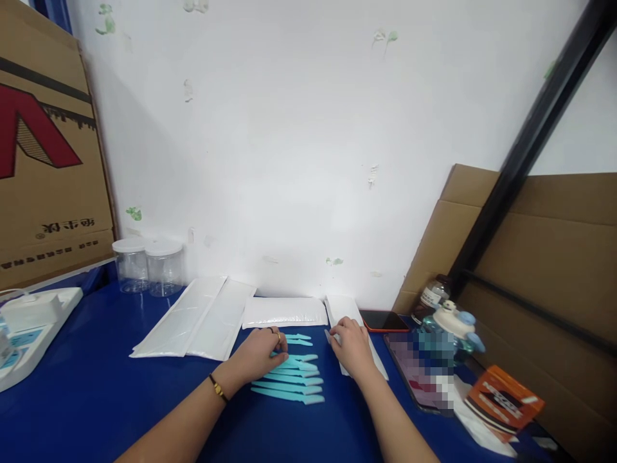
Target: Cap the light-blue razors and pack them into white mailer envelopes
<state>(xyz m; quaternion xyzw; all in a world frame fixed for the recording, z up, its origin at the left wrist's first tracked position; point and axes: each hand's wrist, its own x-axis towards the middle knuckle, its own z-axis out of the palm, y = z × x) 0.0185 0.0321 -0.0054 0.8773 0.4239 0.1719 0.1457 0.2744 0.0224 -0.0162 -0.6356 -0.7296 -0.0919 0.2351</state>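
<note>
Single head-worn view, facing forward and down over both hands, table at close range.

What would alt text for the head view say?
Over a blue table, the left hand touches a column of turquoise sticks; the right hand holds a small pale piece. White packets lie behind; clear jars stand left, an orange box right.

Large printed carton (53, 161), cropped at left edge.
</note>
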